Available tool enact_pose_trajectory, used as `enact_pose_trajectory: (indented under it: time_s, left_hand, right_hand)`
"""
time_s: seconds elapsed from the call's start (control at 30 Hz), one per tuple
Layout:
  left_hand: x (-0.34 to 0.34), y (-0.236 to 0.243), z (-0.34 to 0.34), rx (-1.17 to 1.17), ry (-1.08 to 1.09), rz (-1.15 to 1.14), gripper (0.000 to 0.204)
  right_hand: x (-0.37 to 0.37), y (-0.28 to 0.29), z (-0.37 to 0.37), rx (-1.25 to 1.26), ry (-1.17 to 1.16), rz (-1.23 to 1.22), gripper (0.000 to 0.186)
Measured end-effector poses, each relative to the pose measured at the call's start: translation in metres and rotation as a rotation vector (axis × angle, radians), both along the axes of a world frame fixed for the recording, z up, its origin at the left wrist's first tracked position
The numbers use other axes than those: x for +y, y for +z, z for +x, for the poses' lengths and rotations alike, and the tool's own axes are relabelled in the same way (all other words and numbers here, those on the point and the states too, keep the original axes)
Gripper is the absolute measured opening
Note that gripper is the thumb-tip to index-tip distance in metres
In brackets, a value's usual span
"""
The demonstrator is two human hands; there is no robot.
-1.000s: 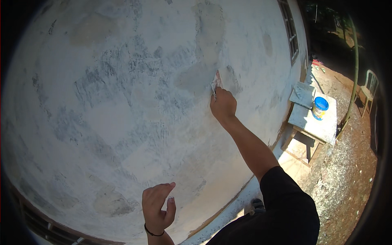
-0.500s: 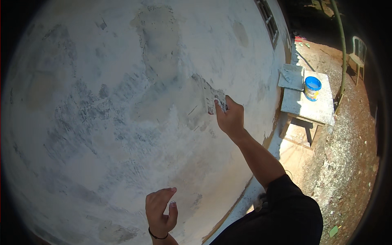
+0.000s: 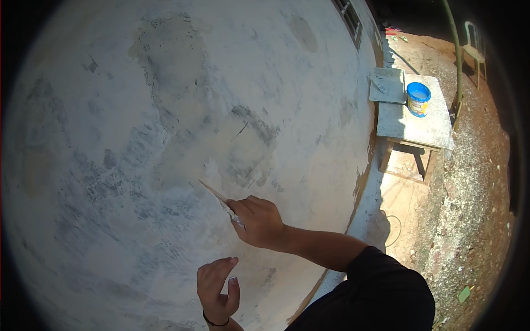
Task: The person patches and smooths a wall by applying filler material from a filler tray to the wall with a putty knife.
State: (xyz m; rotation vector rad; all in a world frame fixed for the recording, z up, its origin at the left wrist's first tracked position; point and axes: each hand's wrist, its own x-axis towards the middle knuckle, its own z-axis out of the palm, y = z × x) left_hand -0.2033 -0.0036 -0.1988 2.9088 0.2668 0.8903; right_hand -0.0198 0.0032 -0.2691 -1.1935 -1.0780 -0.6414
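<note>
My right hand is closed around a putty knife, its thin blade seen nearly edge-on and smeared with pale filler. The blade points up and to the left, at the patchy white wall; whether its edge touches the wall I cannot tell. Grey and beige patches mark the surface around it. Below, my left hand hovers in front of the wall with fingers curved and thumb apart, holding nothing. White residue sits on its thumb tip, and a dark band circles the wrist.
On the right stands a pale-topped table, bearing a blue-rimmed bucket and a flat, smeared tray. A thin pole rises behind it, near a plastic chair. A barred window is set in the wall.
My right hand has come down and to the left with the putty knife, turning its blade edge-on. The dark patch it covered now shows. My left hand has barely moved.
</note>
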Motion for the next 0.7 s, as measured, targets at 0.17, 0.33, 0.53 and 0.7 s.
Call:
enact_pose_trajectory:
  time_s: [0.17,0.33,0.53,0.7]
  left_hand:
    - [0.004,-0.006,0.004,0.019,0.021,-0.024,0.033]
    - [0.007,-0.006,0.005,0.024,0.052,-0.036,0.033]
    - [0.012,-0.001,0.026,-0.026,0.029,0.001,0.034]
    - [0.003,0.009,0.038,-0.126,-0.112,0.069,0.027]
  right_hand:
    - [-0.013,-0.013,0.078,0.315,-0.127,0.006,0.02]
    - [0.023,0.001,0.115,0.197,-0.43,-0.049,0.03]
    - [0.045,0.004,0.006,-0.174,-0.323,-0.073,0.033]
    - [-0.001,0.003,0.018,0.07,0.18,0.055,0.023]
